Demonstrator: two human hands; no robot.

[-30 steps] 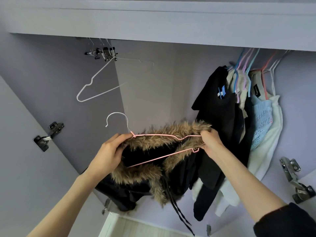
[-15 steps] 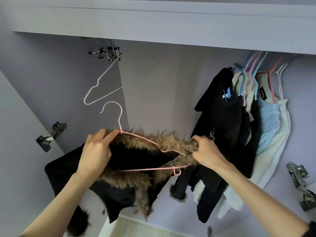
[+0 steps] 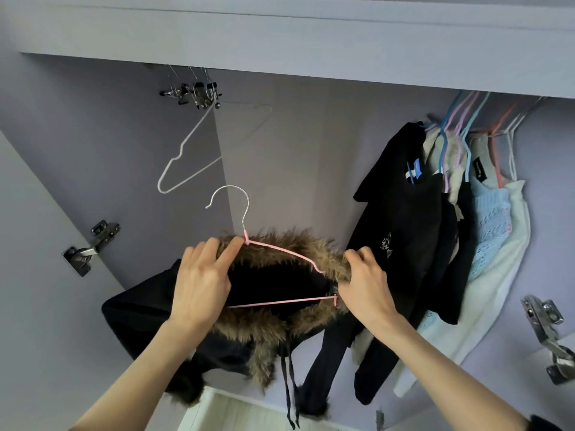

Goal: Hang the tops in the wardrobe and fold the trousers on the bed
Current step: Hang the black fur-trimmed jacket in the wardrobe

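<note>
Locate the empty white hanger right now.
Head view, upper left of centre: the white hanger hangs beside the clip hangers, above the pink hanger with the fur-trimmed coat, well left of the hung clothes.

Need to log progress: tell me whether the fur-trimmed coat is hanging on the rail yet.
Not hung. The pink hanger with the coat is in both hands, hook free below the rail.

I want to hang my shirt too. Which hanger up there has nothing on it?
The white wire hanger hanging alone at the upper left is bare. The pink wire hanger carries the fur-trimmed black coat; the coloured hangers on the right hold clothes.
</note>
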